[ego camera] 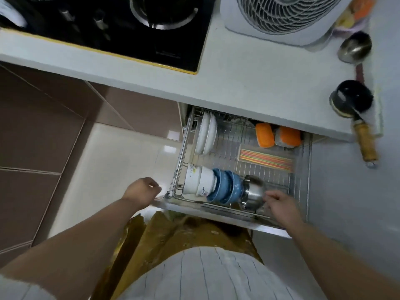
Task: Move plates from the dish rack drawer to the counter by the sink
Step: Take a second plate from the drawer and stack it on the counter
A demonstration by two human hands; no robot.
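The wire dish rack drawer (300,180) stands pulled out below the grey counter (249,79). White plates (206,134) stand on edge at its back left. Along its front row lie white bowls (200,180), blue bowls (226,189) and a steel cup (253,191). My left hand (144,190) is curled at the drawer's front left corner, fingers closed, and I cannot see anything held in it. My right hand (281,205) rests on the drawer's front edge beside the steel cup, fingers bent, touching or near the rail.
Two orange sponges (278,135) and a striped tray (267,159) lie in the drawer's right half. A black gas hob (121,29), a white fan (285,16), a steel ladle (355,48) and a black wooden-handled ladle (351,98) occupy the counter. My body stands close against the drawer front.
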